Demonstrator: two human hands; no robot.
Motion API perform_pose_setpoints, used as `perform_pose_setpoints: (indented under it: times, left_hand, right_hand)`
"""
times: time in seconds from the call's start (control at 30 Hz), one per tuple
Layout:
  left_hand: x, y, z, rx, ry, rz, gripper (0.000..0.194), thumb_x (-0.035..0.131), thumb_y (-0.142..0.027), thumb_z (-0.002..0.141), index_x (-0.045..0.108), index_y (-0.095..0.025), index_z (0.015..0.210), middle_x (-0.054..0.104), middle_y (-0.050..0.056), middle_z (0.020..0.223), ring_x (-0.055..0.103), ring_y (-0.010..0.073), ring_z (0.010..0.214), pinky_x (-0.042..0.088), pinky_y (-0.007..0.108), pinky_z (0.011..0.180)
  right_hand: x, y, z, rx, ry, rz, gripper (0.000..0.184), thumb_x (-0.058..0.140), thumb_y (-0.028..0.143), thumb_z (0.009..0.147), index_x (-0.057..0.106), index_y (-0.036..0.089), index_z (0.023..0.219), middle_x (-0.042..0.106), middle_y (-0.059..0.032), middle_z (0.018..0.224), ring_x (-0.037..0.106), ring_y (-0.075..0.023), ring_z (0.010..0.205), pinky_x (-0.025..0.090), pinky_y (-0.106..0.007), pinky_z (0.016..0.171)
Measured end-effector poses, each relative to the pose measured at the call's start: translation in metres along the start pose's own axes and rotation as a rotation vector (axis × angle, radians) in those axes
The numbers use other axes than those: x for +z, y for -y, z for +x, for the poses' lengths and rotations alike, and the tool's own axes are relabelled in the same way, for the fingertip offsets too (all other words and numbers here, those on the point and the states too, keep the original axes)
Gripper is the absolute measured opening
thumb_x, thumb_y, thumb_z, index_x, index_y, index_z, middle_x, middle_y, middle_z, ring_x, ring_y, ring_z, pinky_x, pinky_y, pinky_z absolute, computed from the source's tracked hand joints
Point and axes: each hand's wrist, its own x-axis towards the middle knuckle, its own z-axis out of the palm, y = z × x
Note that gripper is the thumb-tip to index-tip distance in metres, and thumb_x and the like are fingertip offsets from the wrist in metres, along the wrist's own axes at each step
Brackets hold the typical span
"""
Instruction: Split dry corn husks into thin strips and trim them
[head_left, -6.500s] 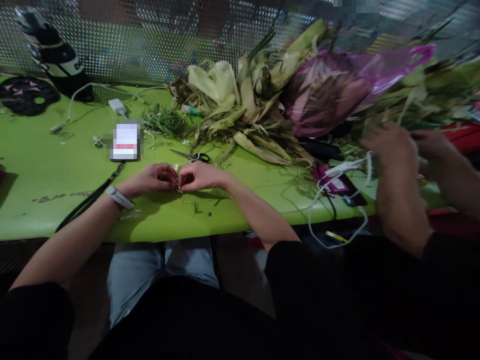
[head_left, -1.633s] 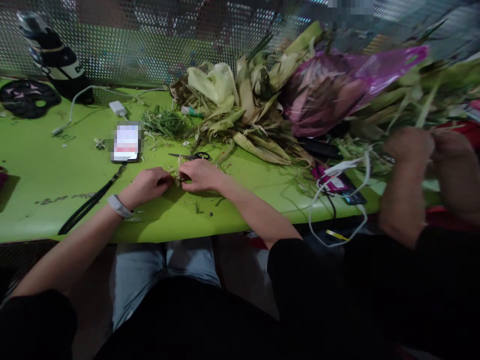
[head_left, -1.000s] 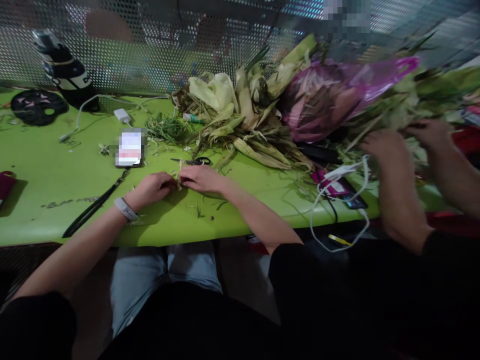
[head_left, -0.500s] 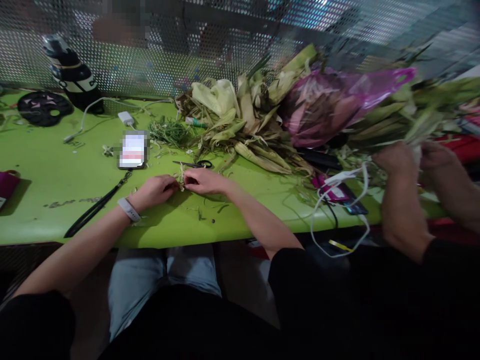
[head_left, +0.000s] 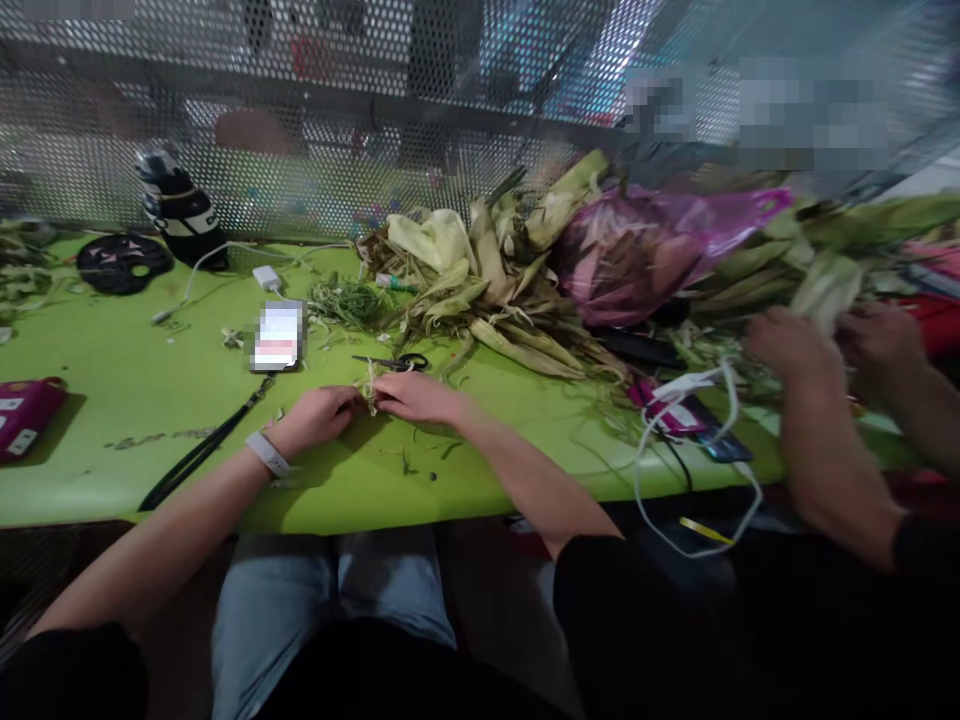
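Note:
Both my hands meet just above the green tabletop, fingers pinched around a small tangle of pale husk strips (head_left: pixel 370 388). My left hand (head_left: pixel 321 415), with a light band on its wrist, grips it from the left. From the right, my right hand (head_left: pixel 416 396) pinches the same piece, its fingertips partly hidden. Black-handled scissors (head_left: pixel 412 361) lie just beyond my right hand. A heap of dried corn husks (head_left: pixel 495 300) spreads out behind them, beside a small pile of thin green strands (head_left: pixel 345 300).
A lit phone (head_left: pixel 277 338) with a black strap lies beyond my left hand. Further left are a dark bottle (head_left: pixel 184 215), a black mask-like piece (head_left: pixel 124 264) and a magenta box (head_left: pixel 28 418). A pink plastic bag (head_left: pixel 630 255) stands right. A co-worker's hands (head_left: pixel 795 345) handle husks there.
My view has tilted upward, so the table sits lower in the picture. Both my hands stay closed on the husk strips at the same place. The co-worker's hands remain at the husks.

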Motion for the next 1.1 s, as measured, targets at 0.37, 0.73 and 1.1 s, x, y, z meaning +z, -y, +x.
perform_pose_setpoints:
  times: [0.37, 0.73, 1.1]
  left_hand:
    - [0.001, 0.000, -0.001, 0.049, -0.008, 0.013, 0.028, 0.045, -0.015, 0.090, 0.068, -0.016, 0.104, 0.075, 0.009, 0.103, 0.070, 0.0218, 0.090, 0.052, 0.031, 0.082]
    - [-0.005, -0.003, -0.003, 0.083, -0.009, 0.040, 0.027, 0.046, -0.010, 0.089, 0.069, -0.015, 0.101, 0.075, 0.010, 0.098, 0.070, 0.0214, 0.087, 0.053, 0.032, 0.081]
    - [-0.009, -0.003, -0.003, 0.087, -0.009, 0.072, 0.026, 0.047, -0.012, 0.090, 0.070, -0.013, 0.102, 0.075, 0.012, 0.098, 0.070, 0.0223, 0.087, 0.053, 0.033, 0.081]
  right_hand:
    - [0.002, -0.017, 0.006, -0.080, 0.053, 0.171, 0.009, 0.056, 0.019, 0.093, 0.062, 0.014, 0.090, 0.062, -0.0066, 0.091, 0.054, -0.0172, 0.083, 0.038, -0.029, 0.075]
    - [-0.005, -0.009, 0.001, -0.024, 0.096, 0.107, 0.009, 0.055, 0.018, 0.095, 0.059, 0.015, 0.088, 0.059, -0.0044, 0.091, 0.051, -0.0143, 0.080, 0.032, -0.025, 0.069]
    - [-0.003, -0.014, 0.002, -0.038, 0.080, 0.127, 0.008, 0.055, 0.020, 0.094, 0.060, 0.015, 0.089, 0.061, -0.0062, 0.092, 0.050, -0.0151, 0.080, 0.033, -0.026, 0.071]
